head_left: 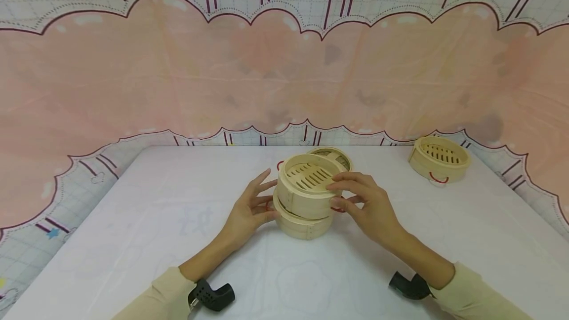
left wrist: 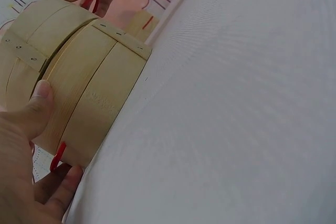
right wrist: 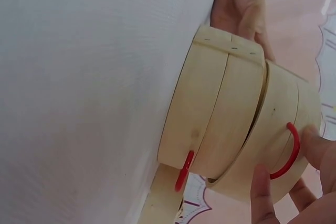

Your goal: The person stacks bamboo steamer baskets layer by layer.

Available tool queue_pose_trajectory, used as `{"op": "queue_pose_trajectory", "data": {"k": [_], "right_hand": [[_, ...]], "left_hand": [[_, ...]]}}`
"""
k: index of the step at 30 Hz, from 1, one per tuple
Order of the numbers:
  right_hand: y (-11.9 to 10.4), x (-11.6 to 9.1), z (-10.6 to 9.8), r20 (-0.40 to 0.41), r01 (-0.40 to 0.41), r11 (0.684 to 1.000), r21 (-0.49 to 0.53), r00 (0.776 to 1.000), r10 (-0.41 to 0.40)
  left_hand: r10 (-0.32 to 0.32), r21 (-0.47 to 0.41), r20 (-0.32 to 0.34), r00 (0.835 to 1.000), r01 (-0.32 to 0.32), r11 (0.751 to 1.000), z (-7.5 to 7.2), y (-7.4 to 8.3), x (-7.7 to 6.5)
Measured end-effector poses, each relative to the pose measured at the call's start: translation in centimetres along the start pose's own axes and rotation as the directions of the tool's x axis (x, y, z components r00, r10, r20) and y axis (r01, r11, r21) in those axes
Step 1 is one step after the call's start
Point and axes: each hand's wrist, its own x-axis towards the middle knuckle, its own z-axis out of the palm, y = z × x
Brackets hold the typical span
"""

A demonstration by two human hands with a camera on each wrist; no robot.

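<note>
Two round bamboo steamer baskets are stacked on the white table. The upper steamer basket [head_left: 306,205], with a slatted bottom, sits tilted on the lower steamer basket [head_left: 302,228], and a narrow gap shows between them in the right wrist view. My right hand [head_left: 371,206] pinches the upper basket's right wall, near its red handle [right wrist: 295,150]. At the left side my left hand [head_left: 246,216] rests spread against the stack. Its thumb [left wrist: 43,95] touches near the seam, and lower fingers touch the lower basket by another red handle [left wrist: 58,157].
Close behind the stack stands another round bamboo piece [head_left: 348,158], mostly hidden. A separate slatted steamer basket [head_left: 437,174] with a red handle is at the back right of the white table [head_left: 133,241]. A patterned pink cloth [head_left: 200,83] hangs behind.
</note>
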Motion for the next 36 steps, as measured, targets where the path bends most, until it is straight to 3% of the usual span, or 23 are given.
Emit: {"op": "queue_pose_trajectory", "data": {"k": [6, 10, 13, 36], "right_hand": [[-0.2, 0.0, 0.0, -0.003, -0.016, 1.000, 0.000, 1.000, 0.016], [-0.2, 0.1, 0.1, -0.005, -0.017, 1.000, 0.000, 1.000, 0.017], [-0.1, 0.1, 0.0, -0.005, -0.015, 1.000, 0.003, 1.000, 0.015], [-0.8, 0.5, 0.2, -0.005, 0.023, 1.000, 0.004, 1.000, -0.023]], "left_hand": [[0.001, 0.016, 0.003, 1.000, -0.001, 1.000, 0.2, 1.1, -0.1], [0.005, 0.026, 0.008, 1.000, -0.005, 1.000, 0.1, 1.1, 0.0], [0.012, 0.049, 0.012, 1.000, -0.012, 0.999, -0.1, 0.2, 0.1], [0.036, 0.080, 0.004, 0.999, -0.036, 0.996, -0.1, 0.4, 0.0]]}}
